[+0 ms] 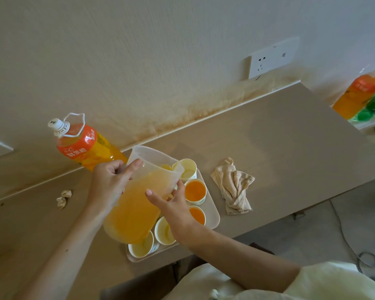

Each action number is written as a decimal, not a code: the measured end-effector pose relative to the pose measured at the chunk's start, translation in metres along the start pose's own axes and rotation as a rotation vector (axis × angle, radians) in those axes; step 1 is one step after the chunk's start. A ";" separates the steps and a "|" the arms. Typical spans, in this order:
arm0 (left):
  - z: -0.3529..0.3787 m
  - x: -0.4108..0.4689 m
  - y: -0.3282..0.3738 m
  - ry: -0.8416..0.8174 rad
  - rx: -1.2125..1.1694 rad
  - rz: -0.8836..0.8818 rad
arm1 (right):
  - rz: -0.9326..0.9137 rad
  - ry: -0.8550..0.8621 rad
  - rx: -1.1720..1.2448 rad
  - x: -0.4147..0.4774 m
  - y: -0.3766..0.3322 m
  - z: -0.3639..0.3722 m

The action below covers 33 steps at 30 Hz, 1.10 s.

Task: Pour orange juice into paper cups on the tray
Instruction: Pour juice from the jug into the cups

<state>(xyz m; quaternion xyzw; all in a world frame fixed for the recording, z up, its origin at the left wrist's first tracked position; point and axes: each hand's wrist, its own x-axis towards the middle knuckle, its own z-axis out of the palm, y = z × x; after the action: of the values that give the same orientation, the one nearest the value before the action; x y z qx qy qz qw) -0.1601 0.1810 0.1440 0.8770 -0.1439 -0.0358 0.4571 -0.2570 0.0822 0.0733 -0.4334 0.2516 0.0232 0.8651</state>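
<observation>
There's the pitcher (136,208) tipped over the tray (213,215), left hand (109,180) gripping its handle. Straight-fingered right hand (174,205) presses its side; two cups (195,190) hold juice

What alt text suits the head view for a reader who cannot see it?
A person's left hand grips a translucent plastic pitcher of orange juice, tilted over white paper cups on a beige plastic tray, while the right hand supports its side. Two cups hold juice; a beige cloth lies beside the tray.
</observation>
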 end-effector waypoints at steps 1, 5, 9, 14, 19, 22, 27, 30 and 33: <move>0.000 0.000 0.001 -0.001 0.003 0.004 | 0.003 -0.001 0.001 0.000 0.000 0.000; 0.001 0.002 0.003 -0.002 0.025 0.011 | -0.001 0.004 -0.003 0.000 0.000 0.000; 0.001 0.004 0.004 -0.008 0.034 0.003 | -0.007 -0.006 0.006 0.000 0.000 0.001; 0.000 0.002 0.006 -0.015 0.046 -0.003 | -0.007 -0.016 0.012 0.000 0.002 0.002; -0.003 0.001 0.007 -0.014 0.069 0.006 | -0.001 -0.015 0.008 0.000 0.003 0.003; -0.003 0.001 0.008 -0.018 0.060 0.001 | 0.003 -0.009 0.005 0.001 0.003 0.004; -0.002 0.001 0.008 -0.017 0.065 0.000 | -0.001 -0.009 0.008 0.001 0.003 0.005; -0.002 0.001 0.008 -0.013 0.057 -0.018 | 0.001 -0.009 0.000 0.002 0.003 0.005; -0.003 0.001 0.008 -0.013 0.056 -0.023 | 0.008 -0.011 0.001 0.003 0.002 0.005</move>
<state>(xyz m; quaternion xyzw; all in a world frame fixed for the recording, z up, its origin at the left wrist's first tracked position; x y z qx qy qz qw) -0.1602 0.1780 0.1524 0.8908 -0.1377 -0.0427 0.4310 -0.2528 0.0865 0.0725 -0.4318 0.2487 0.0286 0.8665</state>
